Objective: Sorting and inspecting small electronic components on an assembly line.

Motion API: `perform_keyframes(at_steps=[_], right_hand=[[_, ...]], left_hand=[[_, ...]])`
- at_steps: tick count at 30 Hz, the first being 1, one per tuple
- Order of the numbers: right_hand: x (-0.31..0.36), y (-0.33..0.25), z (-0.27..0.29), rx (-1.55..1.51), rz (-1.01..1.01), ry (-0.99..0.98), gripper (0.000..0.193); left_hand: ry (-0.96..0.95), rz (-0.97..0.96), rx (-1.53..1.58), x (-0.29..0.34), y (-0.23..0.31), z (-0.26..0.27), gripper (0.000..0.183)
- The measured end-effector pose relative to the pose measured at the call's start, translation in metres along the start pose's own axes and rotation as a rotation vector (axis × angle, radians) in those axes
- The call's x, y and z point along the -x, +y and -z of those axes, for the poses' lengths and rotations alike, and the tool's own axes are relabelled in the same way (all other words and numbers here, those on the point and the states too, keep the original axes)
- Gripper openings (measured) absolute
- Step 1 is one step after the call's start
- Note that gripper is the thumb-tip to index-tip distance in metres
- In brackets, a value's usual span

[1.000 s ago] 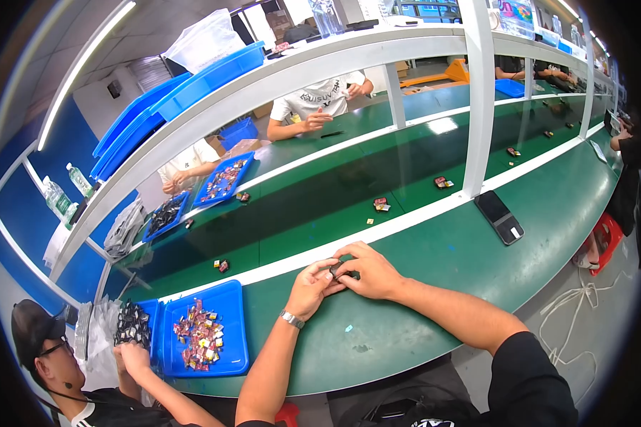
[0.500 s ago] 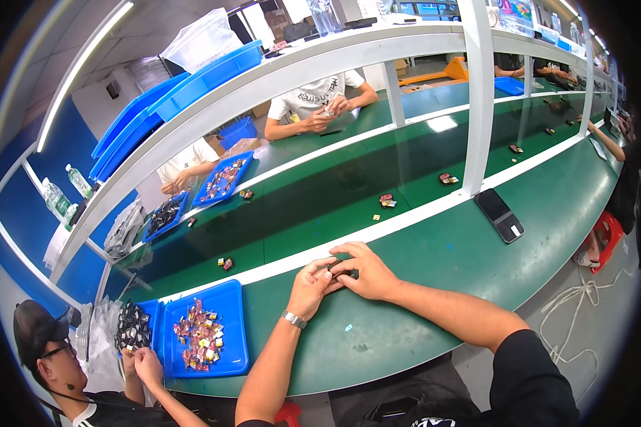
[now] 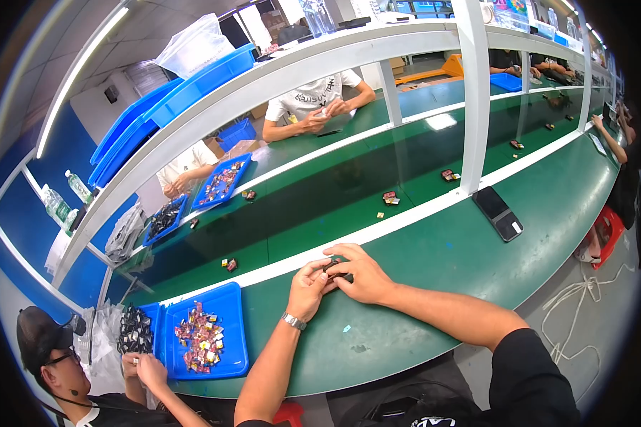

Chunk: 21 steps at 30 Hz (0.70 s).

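Observation:
Above the green bench, my left hand (image 3: pixel 308 290), with a metal-banded watch on the wrist, and my right hand (image 3: pixel 367 276) meet with bent fingers. Between their fingertips is a small black part (image 3: pixel 344 276), partly covered by the fingers, so its exact kind does not show. To the left of my hands stands a blue tray (image 3: pixel 238 320) holding a heap of small red, yellow and white pieces (image 3: pixel 201 340). A black phone (image 3: pixel 498 213) lies on the bench to the right.
A dark green conveyor belt (image 3: pixel 313 206) carries small clusters of pieces behind a white rail. A white post (image 3: pixel 473 107) rises beside the phone. At lower left a co-worker's hands (image 3: pixel 148 370) work beside black parts (image 3: pixel 136 329). Other people sit across the belt.
The clusters on the belt have slid slightly right. My right fingers have shifted a little around the black part, which shows more now. The co-worker's hands at lower left have moved slightly.

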State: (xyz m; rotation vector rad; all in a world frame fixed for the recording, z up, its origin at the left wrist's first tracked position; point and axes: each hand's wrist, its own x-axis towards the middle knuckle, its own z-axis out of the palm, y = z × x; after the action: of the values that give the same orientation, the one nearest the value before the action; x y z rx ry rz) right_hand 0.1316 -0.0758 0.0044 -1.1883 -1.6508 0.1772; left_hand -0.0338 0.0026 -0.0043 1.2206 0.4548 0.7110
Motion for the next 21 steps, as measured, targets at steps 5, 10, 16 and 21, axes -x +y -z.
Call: perform_keyframes(at_steps=[5,10,16,21], right_hand=[[-0.0010,-0.0027,0.0057,0.004,0.008,0.015,0.015],[0.0001,0.0012,0.0030,-0.072,-0.055,0.006,0.016],[-0.0042,0.0022,0.0011,-0.072,-0.024,-0.031,0.023],[-0.0034,-0.0037,0.0071,-0.003,0.015,-0.043,0.024]], left_hand=[[-0.031,0.014,0.047,0.0035,0.0028,-0.0011,0.030],[-0.028,0.005,0.059,0.0006,-0.0005,-0.0027,0.031],[0.043,-0.012,-0.005,0.0008,0.0013,-0.0053,0.031],[0.078,-0.028,0.009,0.0019,0.0040,-0.0077,0.032]])
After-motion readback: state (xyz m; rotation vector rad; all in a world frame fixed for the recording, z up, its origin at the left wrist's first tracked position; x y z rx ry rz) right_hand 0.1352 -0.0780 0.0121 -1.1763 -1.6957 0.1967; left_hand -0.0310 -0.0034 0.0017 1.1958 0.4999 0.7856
